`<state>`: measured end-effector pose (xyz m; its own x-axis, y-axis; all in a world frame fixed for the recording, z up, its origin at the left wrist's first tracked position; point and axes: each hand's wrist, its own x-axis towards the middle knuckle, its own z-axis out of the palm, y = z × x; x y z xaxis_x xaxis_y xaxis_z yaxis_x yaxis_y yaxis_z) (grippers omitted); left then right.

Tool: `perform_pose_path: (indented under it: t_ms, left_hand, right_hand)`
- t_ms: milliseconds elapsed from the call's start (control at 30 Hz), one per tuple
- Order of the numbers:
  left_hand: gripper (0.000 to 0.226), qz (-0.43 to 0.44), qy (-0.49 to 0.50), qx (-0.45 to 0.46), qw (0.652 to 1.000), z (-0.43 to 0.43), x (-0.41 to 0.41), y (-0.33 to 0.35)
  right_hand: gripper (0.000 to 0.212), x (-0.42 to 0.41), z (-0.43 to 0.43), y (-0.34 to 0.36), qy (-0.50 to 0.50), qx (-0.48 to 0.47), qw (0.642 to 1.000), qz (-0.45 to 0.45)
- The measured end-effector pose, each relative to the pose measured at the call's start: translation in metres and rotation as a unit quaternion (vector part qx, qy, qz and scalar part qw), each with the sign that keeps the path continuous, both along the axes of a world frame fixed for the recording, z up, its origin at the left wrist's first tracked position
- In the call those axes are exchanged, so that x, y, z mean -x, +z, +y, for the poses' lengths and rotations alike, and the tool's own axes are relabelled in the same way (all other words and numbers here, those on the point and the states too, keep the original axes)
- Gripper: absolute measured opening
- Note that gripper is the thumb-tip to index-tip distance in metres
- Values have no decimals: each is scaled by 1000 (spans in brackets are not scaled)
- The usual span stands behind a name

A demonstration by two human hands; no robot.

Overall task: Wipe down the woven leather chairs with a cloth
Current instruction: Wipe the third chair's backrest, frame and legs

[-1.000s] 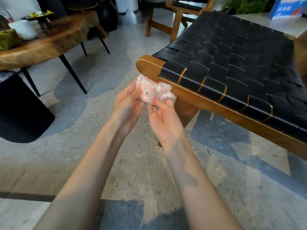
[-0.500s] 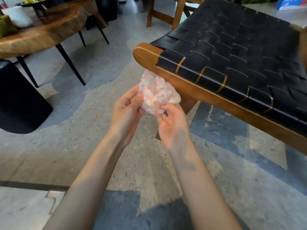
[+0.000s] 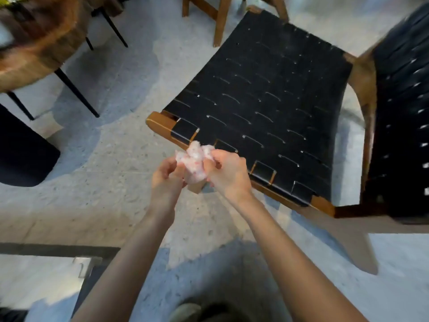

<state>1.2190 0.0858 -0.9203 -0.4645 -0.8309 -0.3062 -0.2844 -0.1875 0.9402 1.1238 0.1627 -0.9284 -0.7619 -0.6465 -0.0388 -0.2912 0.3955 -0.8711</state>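
A chair with a black woven leather seat (image 3: 262, 101) and a brown wooden frame (image 3: 160, 123) stands in front of me. Its woven back (image 3: 404, 112) rises at the right. I hold a crumpled white cloth with pink speckles (image 3: 195, 159) in both hands at the seat's front edge. My left hand (image 3: 166, 177) grips the cloth's left side. My right hand (image 3: 226, 174) is closed on its right side, over the wooden front rail. The cloth hangs just in front of the seat; whether it touches the frame I cannot tell.
A round wooden table (image 3: 39, 38) on thin black legs stands at the upper left. A dark object (image 3: 21, 154) lies on the floor at the left. Another wooden chair's legs (image 3: 219, 22) show behind the seat. My shoe (image 3: 185, 311) is at the bottom. The floor is grey terrazzo.
The view has tilted down and moved over the chair, so the whole seat and back now show. Both hands with the cloth have come closer to the seat's front edge.
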Motion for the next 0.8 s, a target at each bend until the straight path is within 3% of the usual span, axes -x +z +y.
perform_pose_path:
  t_ms: [200,400,567,667,800]
  left_hand:
    - [28,-33,-68,0,997,29,14,136]
    - [13,-70,-130,36,988,51,26,289]
    - [48,-71,-174,38,981,85,34,414]
    - [51,-99,-295,139,940,115,38,474]
    - [41,-41,-421,233,876,158,48,521]
  right_hand:
    - [19,28,43,115,-49,49,993,-96]
    - [12,40,86,267,-63,31,990,-124]
    - [10,40,132,405,-67,18,995,-76]
    - [10,34,171,473,-59,19,996,-64]
    - [14,32,236,538,-45,30,996,-67]
